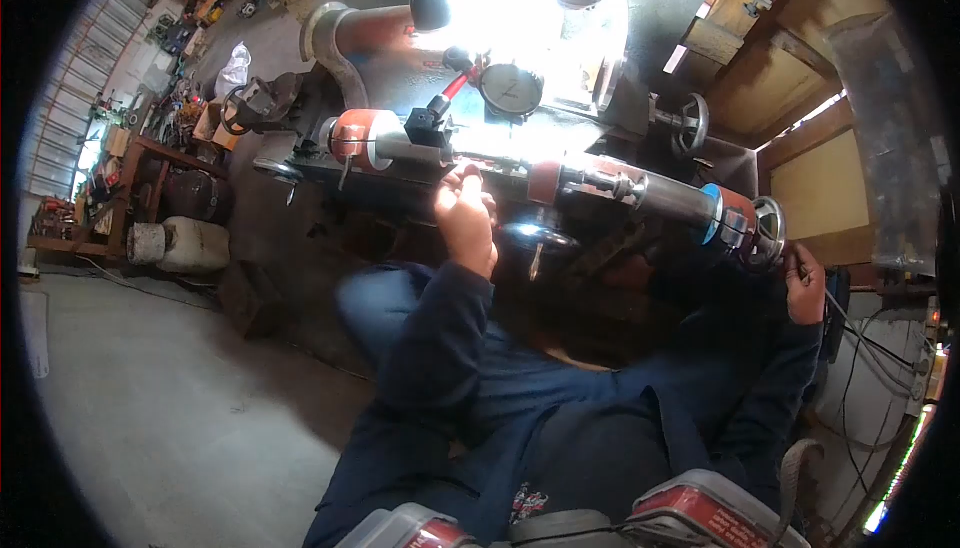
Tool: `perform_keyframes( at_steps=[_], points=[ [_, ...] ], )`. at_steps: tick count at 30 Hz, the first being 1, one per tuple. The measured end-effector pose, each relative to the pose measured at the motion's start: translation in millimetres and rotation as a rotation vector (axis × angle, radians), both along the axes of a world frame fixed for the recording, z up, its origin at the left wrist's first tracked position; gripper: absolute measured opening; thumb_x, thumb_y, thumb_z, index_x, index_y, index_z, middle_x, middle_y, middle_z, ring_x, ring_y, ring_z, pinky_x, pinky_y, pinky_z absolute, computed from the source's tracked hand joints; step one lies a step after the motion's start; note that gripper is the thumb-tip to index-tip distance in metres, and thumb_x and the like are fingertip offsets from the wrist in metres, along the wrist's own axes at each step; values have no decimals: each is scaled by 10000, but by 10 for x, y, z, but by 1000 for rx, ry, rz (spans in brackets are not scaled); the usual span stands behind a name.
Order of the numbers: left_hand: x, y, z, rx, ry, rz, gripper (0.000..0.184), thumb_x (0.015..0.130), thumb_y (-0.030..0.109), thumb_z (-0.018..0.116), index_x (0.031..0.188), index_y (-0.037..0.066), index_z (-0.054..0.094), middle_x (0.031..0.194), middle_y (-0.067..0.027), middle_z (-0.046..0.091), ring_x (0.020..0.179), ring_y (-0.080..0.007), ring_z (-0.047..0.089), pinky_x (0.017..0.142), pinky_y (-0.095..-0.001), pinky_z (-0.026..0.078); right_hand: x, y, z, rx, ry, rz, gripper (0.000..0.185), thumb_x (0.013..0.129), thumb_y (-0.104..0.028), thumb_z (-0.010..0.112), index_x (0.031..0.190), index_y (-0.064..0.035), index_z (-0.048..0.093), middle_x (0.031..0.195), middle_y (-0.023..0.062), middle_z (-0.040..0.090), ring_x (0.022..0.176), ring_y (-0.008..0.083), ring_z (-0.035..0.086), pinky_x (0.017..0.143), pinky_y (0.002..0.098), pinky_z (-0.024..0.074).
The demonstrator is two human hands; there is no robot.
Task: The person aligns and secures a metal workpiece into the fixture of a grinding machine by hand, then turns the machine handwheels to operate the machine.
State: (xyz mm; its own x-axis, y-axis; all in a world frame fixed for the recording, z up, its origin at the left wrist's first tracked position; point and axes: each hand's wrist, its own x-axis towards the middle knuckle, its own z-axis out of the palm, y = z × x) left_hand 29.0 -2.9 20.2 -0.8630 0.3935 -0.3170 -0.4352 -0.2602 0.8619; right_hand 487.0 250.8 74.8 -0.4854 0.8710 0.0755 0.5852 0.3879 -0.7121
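Silvery and round, the handwheel (pixel 768 233) sits right of the orange collar (pixel 738 220), with the right hand (pixel 805 286) curled at its rim, though whether it grips cannot be told. Nearer the middle, the left hand (pixel 465 216) is narrowly bent beside the black block (pixel 428 128), its hold unclear; the dial gauge (pixel 511 90) stands farther off, slightly right.

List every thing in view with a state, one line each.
Dial gauge: face toward camera, reading illegible
Red arm: tilted
Left hand: fingers bent, below dial gauge, hold unclear
Right hand: fingers bent, at rim of right-end handwheel, grip unclear
Chrome handwheel: no hand on it, handle pointing down
Upper-right handwheel: no hand on it
White bag: crumpled
Whitish cylinder: on its side
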Motion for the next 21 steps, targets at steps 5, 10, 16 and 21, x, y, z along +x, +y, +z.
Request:
perform_keyframes(
  at_steps=[5, 10, 16, 21],
  points=[
    [37, 15, 84, 59, 29, 28, 130, 981, 172, 607, 1048, 69, 566, 797, 6, 550, 493, -48, 442, 388, -208, 290, -149, 158, 9, 25, 126, 15, 250, 1042, -136, 543, 1215, 23, 630, 1125, 94, 691, 1009, 168, 634, 921, 300, 486],
    [44, 21, 17, 139, 87, -28, 195, 969, 177, 630, 1090, 61, 530, 789, 0, 546, 474, -50, 424, 384, -205, 291, -345, 288, 181, -21, -15, -48, 247, 1037, -146, 552, 1214, 15, 616, 1080, 120, 688, 994, 188, 639, 896, 321, 495],
    [81, 37, 33, 167, 131, -147, 223, 956, 183, 681, 1046, 73, 510, 723, 25, 504, 478, -37, 393, 402, -198, 286, -1061, -92, 962, 513, -219, -111, 273, 1022, -211, 571, 1208, -12, 585, 997, 156, 664, 919, 276, 653, 871, 383, 500],
    [51, 26, -21, 185, 168, -278, 237, 937, 149, 726, 990, 117, 497, 768, 61, 480, 529, -9, 360, 440, -184, 257, -1836, -337, 1173, 403, 133, 103, 129, 967, -105, 604, 1066, -27, 575, 989, 183, 677, 880, 293, 674, 764, 391, 512]
  ],
)
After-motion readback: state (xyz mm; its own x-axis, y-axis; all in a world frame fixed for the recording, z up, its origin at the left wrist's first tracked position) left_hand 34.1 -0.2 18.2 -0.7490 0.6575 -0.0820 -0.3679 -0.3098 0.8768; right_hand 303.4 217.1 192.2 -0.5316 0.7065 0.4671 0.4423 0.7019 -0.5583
